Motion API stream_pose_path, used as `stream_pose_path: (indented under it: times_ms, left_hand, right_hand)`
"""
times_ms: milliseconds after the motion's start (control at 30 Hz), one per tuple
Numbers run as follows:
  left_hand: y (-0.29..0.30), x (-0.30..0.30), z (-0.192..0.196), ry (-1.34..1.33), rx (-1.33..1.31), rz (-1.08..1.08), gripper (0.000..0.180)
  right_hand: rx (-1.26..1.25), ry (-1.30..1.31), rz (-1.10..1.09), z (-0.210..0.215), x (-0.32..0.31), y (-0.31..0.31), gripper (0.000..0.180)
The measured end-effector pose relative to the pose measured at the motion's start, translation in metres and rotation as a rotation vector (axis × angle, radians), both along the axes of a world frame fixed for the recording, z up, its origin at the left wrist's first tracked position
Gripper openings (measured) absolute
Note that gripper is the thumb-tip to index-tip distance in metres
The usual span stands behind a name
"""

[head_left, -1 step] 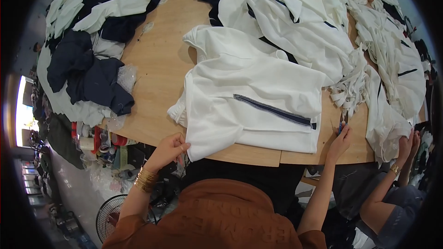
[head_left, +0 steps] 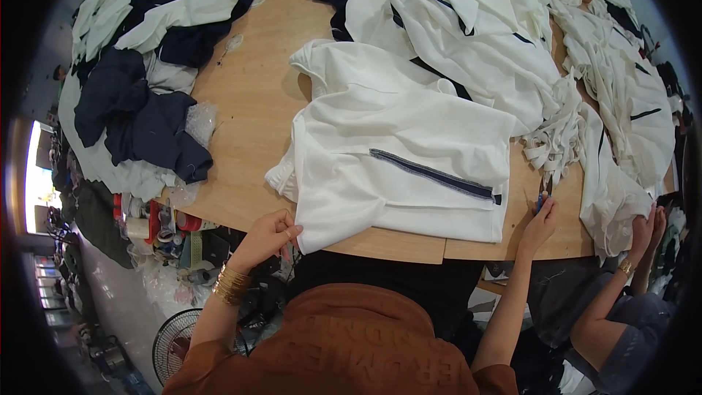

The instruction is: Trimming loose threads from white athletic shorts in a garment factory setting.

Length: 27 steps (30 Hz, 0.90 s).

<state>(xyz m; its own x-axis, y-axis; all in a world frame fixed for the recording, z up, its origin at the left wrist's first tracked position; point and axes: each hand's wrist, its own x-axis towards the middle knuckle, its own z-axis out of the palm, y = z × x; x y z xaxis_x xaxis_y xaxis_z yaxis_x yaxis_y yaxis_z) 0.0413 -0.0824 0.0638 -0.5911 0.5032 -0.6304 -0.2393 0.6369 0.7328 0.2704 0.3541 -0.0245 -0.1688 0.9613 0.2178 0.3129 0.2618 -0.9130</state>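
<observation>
A white garment [head_left: 424, 128] lies spread on the table in front of me, with a long dark navy strip [head_left: 431, 175] sewn slantwise on it. At its near left corner, my left hand [head_left: 267, 238] is closed, thumb and fingertips pinching the edge of the cloth. Off the garment's right side, my right hand [head_left: 540, 228] grips a small pair of thread snips [head_left: 543, 199] by its blue handle. The blades point away from me, beside a tangle of white fabric strips [head_left: 554, 148].
More white garments [head_left: 468, 51] are heaped at the far side. Navy and white pieces [head_left: 150, 113] cover the table's left. A co-worker's hands [head_left: 647, 230] hold white cloth [head_left: 621, 197] at the right. The wooden table [head_left: 241, 132] ends just before me; a fan [head_left: 175, 333] stands below left.
</observation>
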Motion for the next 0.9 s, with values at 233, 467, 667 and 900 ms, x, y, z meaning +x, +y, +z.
stream_pose_path:
  times_ms: [233, 467, 667, 900]
  left_hand:
    - [0.048, 0.001, 0.039, 0.44, -0.233, -0.242, 0.024]
    - [0.105, 0.032, 0.028, 0.565, 0.141, -0.375, 0.015]
    - [0.13, 0.041, 0.011, 0.553, 0.277, -0.526, 0.012]
    - [0.14, 0.032, 0.018, 0.779, 0.351, -0.527, 0.015]
  right_hand:
    - [-0.119, 0.013, -0.017, 0.009, 0.018, -0.014, 0.027]
    - [0.024, -0.08, 0.015, 0.028, 0.019, -0.046, 0.022]
    - [0.188, -0.232, 0.029, -0.009, 0.038, -0.045, 0.023]
    - [0.173, -0.393, 0.303, 0.015, 0.052, -0.035, 0.021]
